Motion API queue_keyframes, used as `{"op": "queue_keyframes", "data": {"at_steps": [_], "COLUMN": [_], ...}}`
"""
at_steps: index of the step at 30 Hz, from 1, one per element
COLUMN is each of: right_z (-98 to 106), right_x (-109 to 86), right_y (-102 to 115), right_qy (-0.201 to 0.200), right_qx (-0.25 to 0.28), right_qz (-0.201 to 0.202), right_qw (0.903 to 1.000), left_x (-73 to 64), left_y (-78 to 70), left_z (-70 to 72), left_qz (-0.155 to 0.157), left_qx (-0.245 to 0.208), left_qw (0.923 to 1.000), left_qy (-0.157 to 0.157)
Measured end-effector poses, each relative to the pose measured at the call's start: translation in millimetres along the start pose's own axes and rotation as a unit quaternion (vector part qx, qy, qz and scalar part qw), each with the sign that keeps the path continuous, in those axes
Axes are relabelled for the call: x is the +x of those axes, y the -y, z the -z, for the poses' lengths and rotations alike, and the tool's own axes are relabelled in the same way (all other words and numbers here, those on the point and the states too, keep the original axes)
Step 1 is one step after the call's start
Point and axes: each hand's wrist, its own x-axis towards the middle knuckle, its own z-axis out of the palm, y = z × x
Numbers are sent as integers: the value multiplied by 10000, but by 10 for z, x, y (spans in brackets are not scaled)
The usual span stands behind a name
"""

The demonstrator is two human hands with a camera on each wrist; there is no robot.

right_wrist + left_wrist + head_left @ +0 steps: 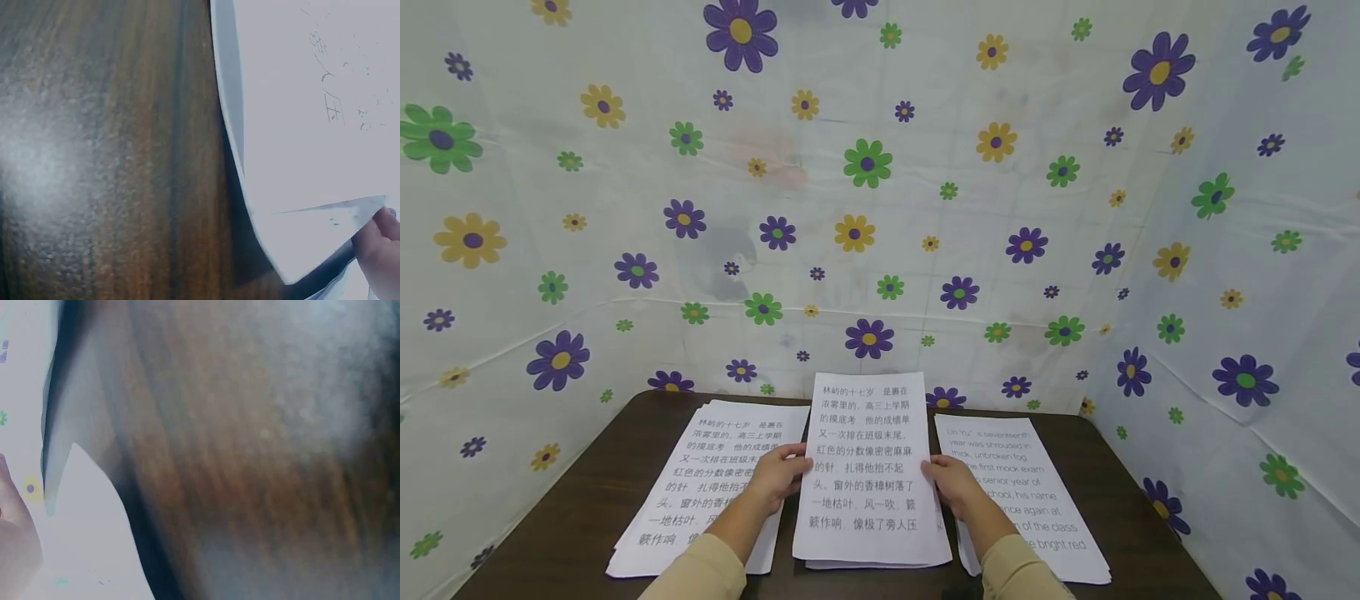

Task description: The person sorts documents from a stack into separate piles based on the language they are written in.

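A sheaf of printed paper sheets (865,462) is held up at the middle of the table, its far end raised and its text facing me. My left hand (781,477) grips its left edge and my right hand (957,485) grips its right edge. Some fingers are hidden behind the paper. In the left wrist view, part of the left hand (17,540) shows beside white paper (94,531). The right wrist view has right-hand fingers (380,255) at a corner of the sheets (300,137), which lie slightly out of line.
Left of the sheaf lies another paper stack (700,500) with Chinese text, partly under my left arm. A stack with English text (1037,500) lies on the right, partly behind my right arm. The dark wooden table (550,533) meets a flower-patterned cloth (865,242) behind.
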Motion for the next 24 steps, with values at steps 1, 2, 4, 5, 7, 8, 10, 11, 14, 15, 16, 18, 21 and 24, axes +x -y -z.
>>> {"op": "queue_keyframes", "data": {"at_steps": [1,2,4,5,7,8,10,11,14,15,16,18,21,24], "right_z": [-1,-2,-5,-7,-9,-11,-16,-18,-22,-25,-28,-35,-56,-81], "right_x": [7,15,31,41,54,61,66,68,62,60,57,47,37,27], "right_y": [7,12,21,19,23,26,42,53,92,99,106,112,107,120], "right_qy": [-47,-93,-182,-217,-251,-253,-249,-233,-165,-145,-113,-53,83,206], "right_qx": [-28,-83,-189,-245,-282,-274,-193,-140,114,194,288,424,554,569], "right_qz": [-21,-33,-71,-87,-98,-88,-63,-39,47,70,84,80,57,51], "right_qw": [10000,9999,9996,9994,9992,9993,9995,9996,9998,9997,9995,9991,9984,9982], "left_x": [-2,-5,-13,-14,-19,-21,-21,-18,-12,-10,-8,-5,-4,-2], "left_y": [-6,-10,-17,-19,-25,-30,-41,-45,-64,-66,-69,-70,-64,-62], "left_z": [2,2,8,11,18,24,34,39,60,64,70,85,118,171], "left_qz": [-1,32,66,74,107,117,124,123,138,143,147,151,174,165], "left_qx": [-9,-22,-29,-26,-47,-52,-59,-76,-95,-113,-122,-121,-105,-98], "left_qw": [10000,10000,10000,10000,9999,9999,9999,9999,9999,9998,9998,9998,9998,9998], "left_qy": [-7,-25,-28,-17,-11,-2,5,10,2,0,-3,7,-15,-67]}}
